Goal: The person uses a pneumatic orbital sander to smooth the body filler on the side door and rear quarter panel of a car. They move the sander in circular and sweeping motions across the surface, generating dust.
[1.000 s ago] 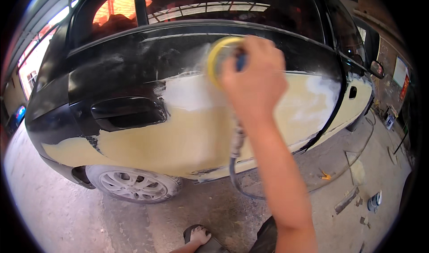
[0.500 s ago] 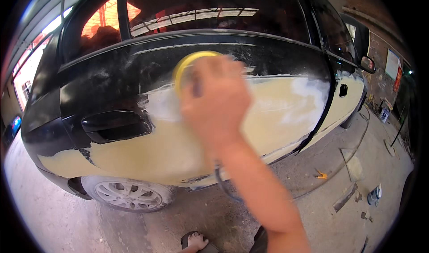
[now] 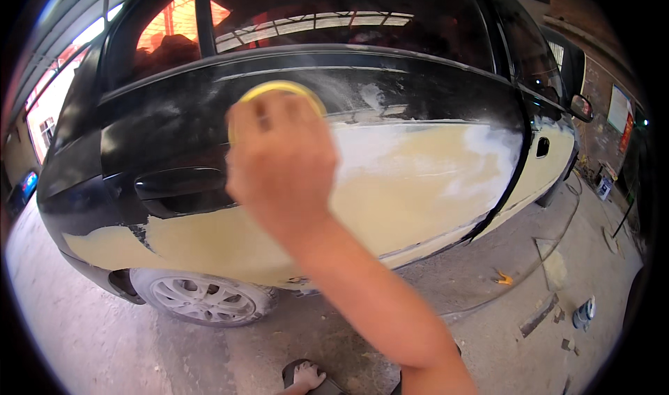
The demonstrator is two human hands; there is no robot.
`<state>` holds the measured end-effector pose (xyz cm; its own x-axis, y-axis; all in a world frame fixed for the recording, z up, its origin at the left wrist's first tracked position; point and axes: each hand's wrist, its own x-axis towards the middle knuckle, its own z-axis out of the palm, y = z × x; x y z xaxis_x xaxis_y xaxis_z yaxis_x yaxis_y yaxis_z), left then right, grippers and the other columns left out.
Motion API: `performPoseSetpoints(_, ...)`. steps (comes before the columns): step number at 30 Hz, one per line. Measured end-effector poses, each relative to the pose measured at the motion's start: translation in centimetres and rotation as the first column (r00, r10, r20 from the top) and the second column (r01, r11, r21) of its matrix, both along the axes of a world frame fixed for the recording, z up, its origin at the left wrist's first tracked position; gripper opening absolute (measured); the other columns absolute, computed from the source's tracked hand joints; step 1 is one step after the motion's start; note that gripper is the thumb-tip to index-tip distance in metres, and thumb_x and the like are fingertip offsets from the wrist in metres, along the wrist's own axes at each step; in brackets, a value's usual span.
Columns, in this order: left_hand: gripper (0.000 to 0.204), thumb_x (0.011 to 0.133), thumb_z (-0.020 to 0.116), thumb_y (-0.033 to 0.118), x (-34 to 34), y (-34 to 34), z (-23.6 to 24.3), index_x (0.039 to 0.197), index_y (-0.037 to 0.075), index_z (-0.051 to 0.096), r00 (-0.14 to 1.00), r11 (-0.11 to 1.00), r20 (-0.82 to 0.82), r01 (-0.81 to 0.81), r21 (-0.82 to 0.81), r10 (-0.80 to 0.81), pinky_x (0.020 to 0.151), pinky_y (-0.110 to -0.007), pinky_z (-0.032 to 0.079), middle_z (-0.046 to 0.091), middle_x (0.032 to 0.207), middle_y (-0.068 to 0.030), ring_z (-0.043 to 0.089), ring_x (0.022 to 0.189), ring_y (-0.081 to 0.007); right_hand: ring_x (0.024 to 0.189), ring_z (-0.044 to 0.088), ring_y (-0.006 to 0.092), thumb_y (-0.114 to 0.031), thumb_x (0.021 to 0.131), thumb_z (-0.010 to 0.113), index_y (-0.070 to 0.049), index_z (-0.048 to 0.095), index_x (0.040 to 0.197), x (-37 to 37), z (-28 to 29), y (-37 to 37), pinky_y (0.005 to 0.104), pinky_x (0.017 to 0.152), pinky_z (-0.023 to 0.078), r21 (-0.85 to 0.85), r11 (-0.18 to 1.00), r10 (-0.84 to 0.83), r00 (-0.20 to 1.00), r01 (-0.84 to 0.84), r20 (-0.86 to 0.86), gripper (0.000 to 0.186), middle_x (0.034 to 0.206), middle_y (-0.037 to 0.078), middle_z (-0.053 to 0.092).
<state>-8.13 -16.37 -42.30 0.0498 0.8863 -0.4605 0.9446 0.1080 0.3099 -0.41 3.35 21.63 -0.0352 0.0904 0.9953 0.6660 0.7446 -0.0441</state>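
- Nearest, at the lower edge, the left hand (image 3: 306, 376) rests on something dark, perhaps the person's knee; its fingers lie loosely open, with nothing seen in them.
- The right hand (image 3: 284, 161), reaching up from the lower right, has its fingers closed over a round power tool with a yellow rim (image 3: 284, 87), probably a sander. Motion blurs the grip's detail.
- The tool is now at the car door's black upper part (image 3: 174, 112), just above and right of the door handle (image 3: 178, 184). A second ago it was well to the right; it has travelled left along the upper edge of the filler.
- That shift uncovers a whitish stretch of the cream filler (image 3: 418, 186) and a scuffed spot on the black paint. The work seems to be blending this border, with the area by the handle now being treated.
- Below left stands the dusty wheel (image 3: 202, 299); to the right, the hose (image 3: 481, 313) crosses the floor.
- Farther right is the side mirror (image 3: 584, 108).
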Motion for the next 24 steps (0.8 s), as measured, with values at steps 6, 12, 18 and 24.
performPoseSetpoints(6, 0.056, 0.087, 0.060, 0.054, -1.1, 0.2, -0.2, 0.123, 0.013, 0.073, 0.995, 0.991, 0.086, -0.054, 0.122, 0.044, 0.116, -0.053, 0.035, 0.059, 0.142, -0.0166, 0.049, 0.138, -0.0348, 0.097, 0.061, 0.0304, -0.014, 0.076, 0.072, -0.012, 0.063, 0.090, 8.7, 0.1, 2.6, 0.0444, 0.079, 0.053, -0.231, 0.938, -0.308, 0.926, 0.258, -0.217, 0.017, 0.100, 0.008, 0.062)
performPoseSetpoints(12, 0.060, 0.090, 0.059, 0.055, 0.0, -0.2, 0.2, 0.130, 0.011, 0.069, 1.000, 0.995, 0.011, 0.016, 0.094, -0.018, 0.117, -0.052, 0.034, 0.056, 0.146, -0.0157, 0.048, 0.139, -0.0358, 0.092, 0.063, 0.0278, -0.007, 0.066, 0.077, -0.011, 0.066, 0.087, 0.0, -0.2, 0.2, 0.0399, 0.074, 0.053, 0.076, 0.993, -0.086, 0.996, 0.087, -0.022, 0.024, 0.097, 0.007, 0.064)
performPoseSetpoints(18, 0.059, 0.088, 0.060, 0.055, -0.3, -0.3, 0.8, 0.125, 0.011, 0.071, 0.999, 0.994, 0.040, -0.026, 0.104, 0.022, 0.117, -0.053, 0.034, 0.058, 0.144, -0.0146, 0.047, 0.140, -0.0342, 0.094, 0.061, 0.0289, -0.007, 0.071, 0.072, -0.009, 0.065, 0.089, 2.9, 0.6, 0.7, 0.0422, 0.076, 0.051, -0.045, 0.988, -0.154, 0.985, 0.151, -0.076, 0.019, 0.099, 0.007, 0.063)
performPoseSetpoints(24, 0.061, 0.089, 0.059, 0.057, -0.6, -0.1, 0.3, 0.127, 0.011, 0.070, 0.997, 0.995, 0.061, -0.043, 0.094, 0.037, 0.116, -0.053, 0.034, 0.060, 0.140, -0.0154, 0.047, 0.139, -0.0352, 0.097, 0.061, 0.0307, -0.008, 0.073, 0.073, -0.008, 0.067, 0.093, 2.6, -0.1, 0.5, 0.0424, 0.078, 0.053, -0.072, 0.986, -0.155, 0.983, 0.148, -0.103, 0.021, 0.101, 0.008, 0.062)
